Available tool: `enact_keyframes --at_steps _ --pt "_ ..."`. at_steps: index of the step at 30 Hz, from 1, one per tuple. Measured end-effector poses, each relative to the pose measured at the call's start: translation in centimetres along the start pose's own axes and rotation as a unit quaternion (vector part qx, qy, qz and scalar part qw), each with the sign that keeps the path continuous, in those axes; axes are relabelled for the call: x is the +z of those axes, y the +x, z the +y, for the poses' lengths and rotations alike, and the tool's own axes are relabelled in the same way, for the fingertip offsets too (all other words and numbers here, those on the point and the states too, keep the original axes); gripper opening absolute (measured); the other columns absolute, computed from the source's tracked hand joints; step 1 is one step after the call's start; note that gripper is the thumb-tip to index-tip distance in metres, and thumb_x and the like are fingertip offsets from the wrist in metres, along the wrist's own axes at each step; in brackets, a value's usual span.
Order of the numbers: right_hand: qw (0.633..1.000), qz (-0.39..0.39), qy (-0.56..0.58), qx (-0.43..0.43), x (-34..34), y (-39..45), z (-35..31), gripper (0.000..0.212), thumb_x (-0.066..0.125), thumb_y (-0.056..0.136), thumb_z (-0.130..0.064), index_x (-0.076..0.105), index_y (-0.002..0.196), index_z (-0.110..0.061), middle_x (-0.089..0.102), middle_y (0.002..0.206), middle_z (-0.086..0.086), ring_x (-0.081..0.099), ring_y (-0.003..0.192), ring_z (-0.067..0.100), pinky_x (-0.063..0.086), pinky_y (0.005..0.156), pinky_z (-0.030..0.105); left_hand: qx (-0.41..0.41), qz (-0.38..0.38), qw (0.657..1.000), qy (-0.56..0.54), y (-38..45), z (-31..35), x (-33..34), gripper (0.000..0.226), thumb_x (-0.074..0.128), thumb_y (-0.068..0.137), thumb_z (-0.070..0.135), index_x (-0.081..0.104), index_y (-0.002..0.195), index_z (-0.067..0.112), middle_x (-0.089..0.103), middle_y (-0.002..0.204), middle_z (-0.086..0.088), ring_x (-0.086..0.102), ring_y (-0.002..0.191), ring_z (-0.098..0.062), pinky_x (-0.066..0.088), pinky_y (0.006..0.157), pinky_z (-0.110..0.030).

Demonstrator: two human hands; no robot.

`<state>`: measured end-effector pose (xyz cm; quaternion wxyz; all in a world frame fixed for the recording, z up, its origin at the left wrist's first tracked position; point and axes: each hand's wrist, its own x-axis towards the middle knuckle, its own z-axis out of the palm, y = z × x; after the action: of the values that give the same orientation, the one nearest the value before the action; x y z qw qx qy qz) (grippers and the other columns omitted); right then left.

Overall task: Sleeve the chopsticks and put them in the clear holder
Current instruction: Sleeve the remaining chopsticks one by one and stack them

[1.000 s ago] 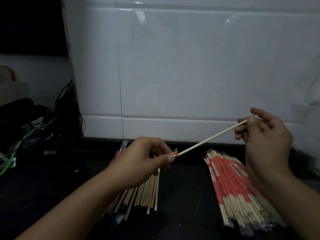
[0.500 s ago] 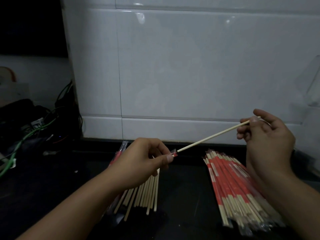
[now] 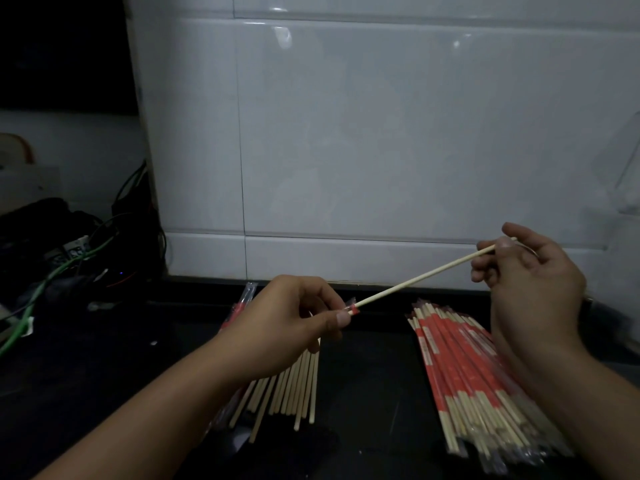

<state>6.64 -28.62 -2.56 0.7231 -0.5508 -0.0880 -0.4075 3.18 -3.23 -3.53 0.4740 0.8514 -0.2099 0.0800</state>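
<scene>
A bare wooden chopstick [image 3: 422, 278] slants between my hands above the dark counter. My right hand [image 3: 530, 289] pinches its upper end. My left hand [image 3: 294, 323] pinches the mouth of a red and clear sleeve [image 3: 351, 309], and the chopstick's lower tip sits in that mouth. Most of the sleeve is hidden inside my left hand. Bare chopsticks [image 3: 294, 386] lie in a loose pile under my left hand. A pile of red sleeved chopsticks [image 3: 471, 379] lies under my right forearm. A clear holder [image 3: 628, 188] is faintly seen at the right edge.
A white tiled wall [image 3: 346, 133] stands close behind the counter [image 3: 104, 375]. Empty red sleeves [image 3: 242, 306] lie left of the bare pile. Tangled cables with a green one [image 3: 52, 278] and dark objects fill the far left.
The chopstick's tip has slid slightly down into the sleeve mouth, and my right hand has drifted a little to the right and up. My left hand has barely moved.
</scene>
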Motion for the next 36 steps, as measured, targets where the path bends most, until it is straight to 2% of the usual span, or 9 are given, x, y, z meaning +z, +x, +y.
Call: enact_keyframes --at_steps 5,11,15,20,24,27,30,33,36 --pt "0.999 -0.027 -0.017 -0.010 0.3 -0.5 -0.5 0.018 0.051 0.100 -0.005 0.057 0.115 -0.012 0.067 0.086 0.013 0.063 0.062 0.011 0.053 0.060 0.020 -0.003 0.001 1.000 -0.002 -0.1 0.0 0.2 0.004 0.070 0.090 0.027 0.070 0.088 0.023 0.074 0.076 0.001 0.065 0.062 -0.008 0.053 0.063 -0.024" --pt "0.977 -0.196 -0.074 -0.033 2.2 -3.4 -0.8 0.022 0.062 0.090 -0.006 0.058 0.110 -0.016 0.076 0.091 0.003 0.073 0.077 0.014 0.056 0.062 0.022 -0.010 0.020 0.999 -0.038 0.0 0.8 0.3 0.009 0.069 0.091 0.024 0.070 0.088 0.016 0.075 0.075 -0.004 0.064 0.058 -0.009 0.047 0.055 -0.019" --pt "0.940 -0.327 -0.096 0.029 2.6 -4.7 0.1 0.060 0.064 0.082 -0.028 0.041 0.134 -0.047 0.063 0.123 -0.009 0.070 0.097 0.017 0.055 0.076 0.026 -0.026 0.060 0.990 -0.127 1.0 2.5 -0.1 0.011 0.068 0.092 0.021 0.070 0.092 0.010 0.077 0.081 -0.006 0.069 0.067 -0.017 0.051 0.068 -0.030" --pt "0.933 -0.335 -0.130 0.016 2.2 -4.7 -0.6 0.074 0.065 0.091 -0.009 0.031 0.139 -0.055 0.060 0.121 -0.011 0.069 0.095 0.019 0.058 0.085 0.035 -0.045 0.058 0.973 -0.218 2.1 5.8 -0.4 0.018 0.063 0.095 0.029 0.069 0.102 0.014 0.078 0.093 -0.002 0.075 0.082 -0.022 0.054 0.078 -0.036" --pt "0.945 -0.312 -0.096 0.023 2.3 -4.7 -1.7 0.062 0.068 0.089 -0.016 0.040 0.135 -0.047 0.065 0.111 -0.002 0.070 0.087 0.021 0.056 0.074 0.030 -0.048 0.059 0.940 -0.332 2.9 7.9 0.3 0.023 0.053 0.101 0.022 0.059 0.114 0.004 0.077 0.101 -0.005 0.075 0.091 -0.025 0.061 0.075 -0.031" --pt "0.922 -0.365 -0.080 0.099 2.3 -5.2 -2.3 0.047 0.064 0.082 -0.033 0.052 0.127 -0.040 0.070 0.098 0.004 0.071 0.084 0.018 0.055 0.070 0.027 -0.014 0.110 0.928 -0.356 3.6 8.7 0.9 0.020 0.051 0.102 0.018 0.053 0.115 0.003 0.078 0.098 -0.008 0.075 0.090 -0.028 0.061 0.076 -0.032" --pt "0.892 -0.419 -0.137 0.100 2.6 -6.5 -2.3 0.017 0.062 0.094 -0.025 0.066 0.110 -0.031 0.073 0.088 0.007 0.071 0.079 0.019 0.054 0.068 0.023 0.037 0.161 0.944 -0.285 3.7 8.1 1.7 0.022 0.050 0.103 0.019 0.050 0.124 0.010 0.078 0.097 -0.001 0.075 0.084 -0.019 0.061 0.074 -0.025" --pt "0.884 -0.426 -0.132 0.142 3.0 -7.2 -1.9 0.016 0.054 0.099 -0.015 0.067 0.104 -0.023 0.074 0.079 0.005 0.070 0.068 0.015 0.050 0.060 0.017 0.108 0.203 0.964 -0.132 3.9 6.0 1.9 0.049 0.053 0.101 0.022 0.033 0.144 0.036 0.077 0.096 0.010 0.074 0.082 -0.008 0.056 0.075 -0.015" --pt "0.872 -0.436 -0.131 0.179 3.0 -7.4 -1.1 0.014 0.051 0.101 -0.020 0.064 0.107 -0.017 0.069 0.067 0.008 0.063 0.055 0.017 0.045 0.053 0.022 0.121 0.184 0.971 -0.090 4.4 4.6 1.0 0.076 0.060 0.097 0.020 0.014 0.155 0.039 0.076 0.098 0.009 0.073 0.085 -0.007 0.055 0.079 -0.017"
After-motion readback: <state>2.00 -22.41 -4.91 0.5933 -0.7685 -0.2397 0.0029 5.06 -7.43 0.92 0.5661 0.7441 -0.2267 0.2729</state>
